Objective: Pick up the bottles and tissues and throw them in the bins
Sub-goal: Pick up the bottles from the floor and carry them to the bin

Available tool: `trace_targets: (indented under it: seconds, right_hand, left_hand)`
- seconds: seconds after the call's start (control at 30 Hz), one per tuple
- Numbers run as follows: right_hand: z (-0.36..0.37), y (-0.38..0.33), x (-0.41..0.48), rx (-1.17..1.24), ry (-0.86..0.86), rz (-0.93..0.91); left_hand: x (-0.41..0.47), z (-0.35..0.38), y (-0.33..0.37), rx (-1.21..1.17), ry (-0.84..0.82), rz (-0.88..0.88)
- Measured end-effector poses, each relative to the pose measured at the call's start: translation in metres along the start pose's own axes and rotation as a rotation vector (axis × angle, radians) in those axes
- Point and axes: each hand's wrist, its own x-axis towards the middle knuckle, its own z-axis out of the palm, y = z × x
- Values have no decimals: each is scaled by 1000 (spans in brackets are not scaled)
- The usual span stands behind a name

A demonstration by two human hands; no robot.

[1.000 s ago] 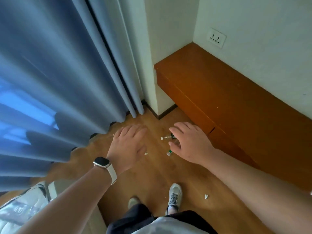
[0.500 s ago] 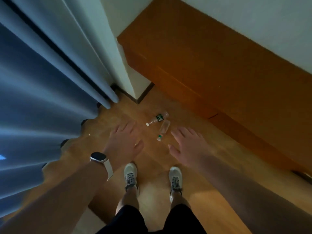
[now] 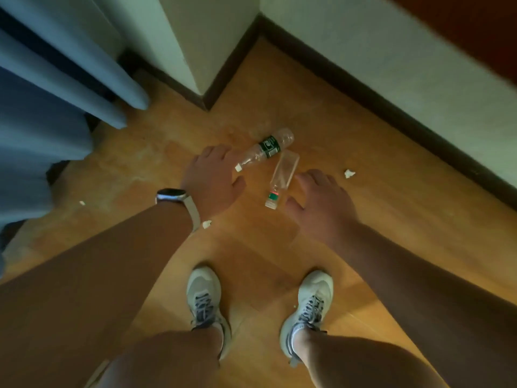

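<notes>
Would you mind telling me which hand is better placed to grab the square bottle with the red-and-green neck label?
Right. The right hand lies open right beside the square bottle, thumb near its cap; the left hand sits by the round bottle's cap instead.

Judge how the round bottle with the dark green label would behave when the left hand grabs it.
The round bottle looks clear and empty, so probably very light. Lying on its side on the smooth wooden floor, it may roll if nudged. Its thin plastic would likely dent or crackle under the left hand, open beside its cap end.
</notes>
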Motion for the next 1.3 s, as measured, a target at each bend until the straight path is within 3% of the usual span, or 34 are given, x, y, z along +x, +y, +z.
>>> trace_targets:
  seconds: [0.13, 0.3, 0.53, 0.67, 0.97, 1.3]
  right_hand:
    - [83, 31, 76, 31, 10, 54]
    - [166, 66, 149, 184, 44, 253]
    - [232, 90, 203, 547, 124, 496]
    - [249, 82, 217, 669, 150, 523]
    - [227, 87, 199, 770, 145, 488]
    - [98, 67, 73, 856, 142, 472]
  left_hand:
    - [67, 89, -27, -43, 4, 0]
    - [138, 175, -53, -129, -15, 2]
    - [206, 237, -52, -196, -29, -50]
    - [214, 254, -52, -253, -111, -79]
    - [189, 224, -47, -311, 8, -90]
    - [71, 99, 12, -498, 52, -138]
